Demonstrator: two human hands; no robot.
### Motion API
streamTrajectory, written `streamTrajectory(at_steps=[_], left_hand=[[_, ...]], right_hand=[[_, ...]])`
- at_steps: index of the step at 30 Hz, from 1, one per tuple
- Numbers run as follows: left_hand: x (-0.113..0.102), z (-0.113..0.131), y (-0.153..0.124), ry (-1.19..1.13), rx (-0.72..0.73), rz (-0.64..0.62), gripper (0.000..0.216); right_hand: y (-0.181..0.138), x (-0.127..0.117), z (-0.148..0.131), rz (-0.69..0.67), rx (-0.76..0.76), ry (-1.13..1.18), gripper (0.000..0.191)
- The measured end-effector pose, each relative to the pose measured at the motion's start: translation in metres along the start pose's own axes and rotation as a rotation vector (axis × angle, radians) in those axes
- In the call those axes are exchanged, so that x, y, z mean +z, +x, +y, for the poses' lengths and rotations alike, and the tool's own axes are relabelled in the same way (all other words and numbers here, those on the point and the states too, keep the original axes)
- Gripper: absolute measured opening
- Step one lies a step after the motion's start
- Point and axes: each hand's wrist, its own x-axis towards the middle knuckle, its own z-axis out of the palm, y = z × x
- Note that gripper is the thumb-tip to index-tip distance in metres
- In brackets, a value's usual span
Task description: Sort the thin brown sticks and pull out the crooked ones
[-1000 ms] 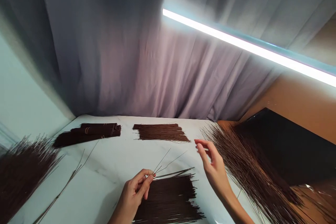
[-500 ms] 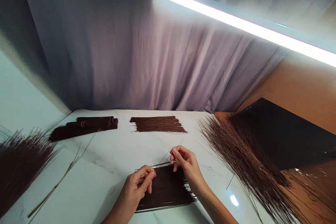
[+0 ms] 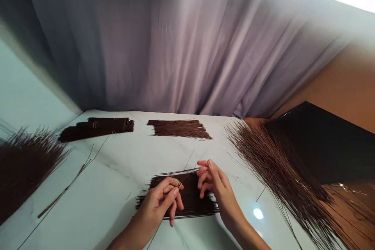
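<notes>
My left hand point(image 3: 164, 201) pinches a thin brown stick point(image 3: 190, 159) between thumb and index finger. The stick runs up to the right past the fingertips, and its lower end shows below the hand. A tan wrap with dark lines circles the index finger. To the right, my right hand point(image 3: 216, 183) hovers with its fingers apart and loosely curled, holding nothing I can see. Beneath both hands lies a flat layer of dark brown sticks point(image 3: 191, 203), partly hidden by them.
Tied dark bundles point(image 3: 99, 128) and a smaller stick pile point(image 3: 180, 129) lie at the back of the white table point(image 3: 117, 195). Long loose sticks point(image 3: 275, 168) spread at right beside a black panel point(image 3: 328, 144). Another heap point(image 3: 26, 172) and a few strands point(image 3: 67, 189) are at left.
My right hand has opened its pinch and shifted slightly right. My left hand has turned, spreading its lower fingers while still pinching. The view has tilted downward slightly less high on the lamp.
</notes>
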Motion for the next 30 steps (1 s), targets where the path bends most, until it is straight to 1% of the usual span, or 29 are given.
streamTrajectory(at_steps=[1, 3, 5, 7, 9, 14, 18, 21, 22, 24, 26, 28, 29, 30], left_hand=[[0.001, 0.004, -0.001, -0.019, 0.004, 0.002, 0.038], [0.004, 0.012, -0.002, -0.041, 0.012, 0.018, 0.034], [0.006, 0.021, -0.005, -0.064, 0.017, 0.054, 0.028], [0.008, 0.027, -0.008, -0.124, 0.005, 0.070, 0.027], [0.009, 0.031, -0.010, -0.165, -0.004, 0.082, 0.028], [0.009, 0.034, -0.015, -0.158, 0.018, 0.104, 0.025], [0.013, 0.033, -0.018, -0.201, 0.010, 0.093, 0.024], [0.014, 0.030, -0.017, -0.133, 0.022, 0.102, 0.024], [0.012, 0.028, -0.016, -0.058, 0.037, 0.121, 0.024], [0.006, 0.022, -0.012, 0.197, 0.105, 0.196, 0.023], [-0.003, 0.012, -0.007, 0.524, 0.196, 0.267, 0.022], [-0.011, 0.001, -0.002, 0.774, 0.238, 0.262, 0.021], [-0.013, -0.004, 0.000, 0.851, 0.241, 0.259, 0.020], [-0.015, -0.008, 0.001, 0.917, 0.244, 0.257, 0.020]], right_hand=[[-0.007, 0.004, 0.004, -0.022, 0.013, -0.010, 0.059], [-0.021, 0.014, 0.013, -0.112, 0.018, -0.047, 0.059], [-0.033, 0.025, 0.021, -0.208, 0.001, -0.080, 0.052], [-0.043, 0.035, 0.025, -0.255, -0.009, -0.085, 0.045], [-0.050, 0.041, 0.023, -0.254, -0.006, -0.080, 0.042], [-0.055, 0.044, 0.015, -0.172, -0.003, -0.125, 0.044], [-0.057, 0.049, 0.023, -0.168, 0.020, -0.065, 0.046], [-0.054, 0.049, 0.028, -0.178, -0.028, -0.069, 0.047], [-0.051, 0.045, 0.027, -0.172, -0.047, -0.093, 0.045], [-0.044, 0.027, 0.015, -0.125, -0.080, -0.170, 0.042], [-0.036, -0.006, -0.006, 0.003, -0.135, -0.295, 0.042], [-0.028, -0.053, -0.032, 0.254, -0.287, -0.490, 0.045], [-0.025, -0.079, -0.044, 0.370, -0.341, -0.602, 0.046], [-0.022, -0.105, -0.054, 0.514, -0.393, -0.715, 0.045]])
